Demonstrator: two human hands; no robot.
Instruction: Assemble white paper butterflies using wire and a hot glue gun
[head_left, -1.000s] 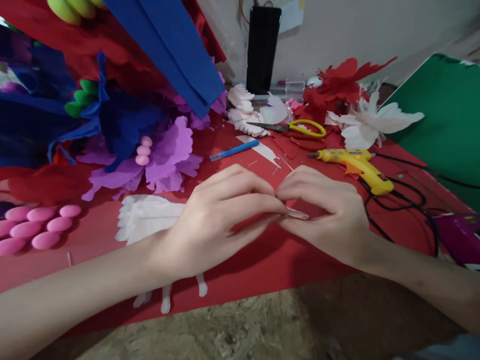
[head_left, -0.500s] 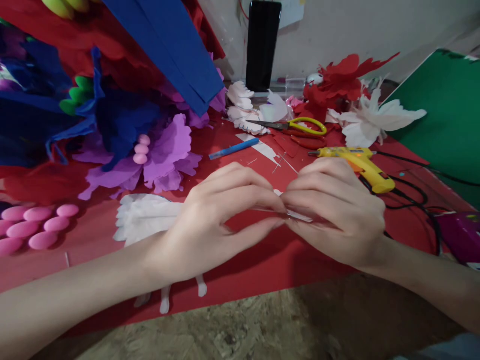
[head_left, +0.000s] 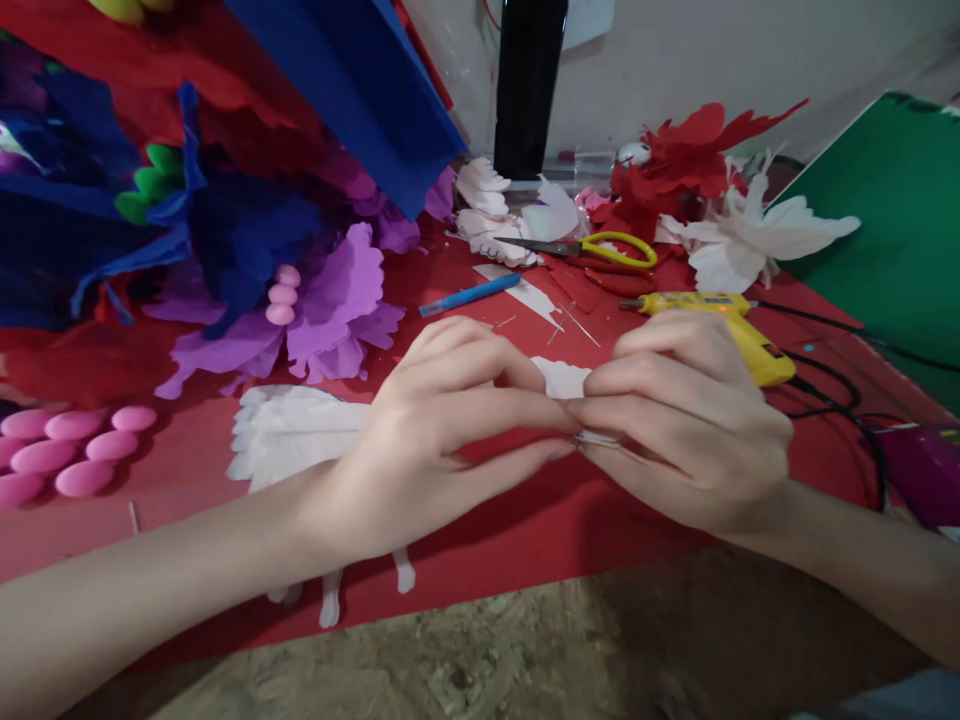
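Observation:
My left hand [head_left: 450,430] and my right hand [head_left: 686,420] meet fingertip to fingertip over the red tabletop [head_left: 517,560]. Both pinch a small white paper piece [head_left: 598,438], which shows between the right thumb and fingers; most of it is hidden. Just behind the fingers a scalloped white cutout [head_left: 559,378] shows, and I cannot tell whether it joins the pinched piece. Under and beside my left wrist lies a stack of white petal cutouts [head_left: 296,435] with scalloped ends. A yellow glue gun [head_left: 757,335] lies right behind my right hand.
Yellow-handled scissors [head_left: 615,248], a blue pen [head_left: 471,295] and white scraps lie behind the hands. Pink oval pieces [head_left: 86,478] and a purple paper flower [head_left: 337,300] are on the left. A dark phone [head_left: 530,90] stands at the wall. Black cords [head_left: 832,385] run along the right.
My right hand has shifted slightly right, and the fingers of both hands have moved a little. More of the scalloped white cutout shows behind the fingertips.

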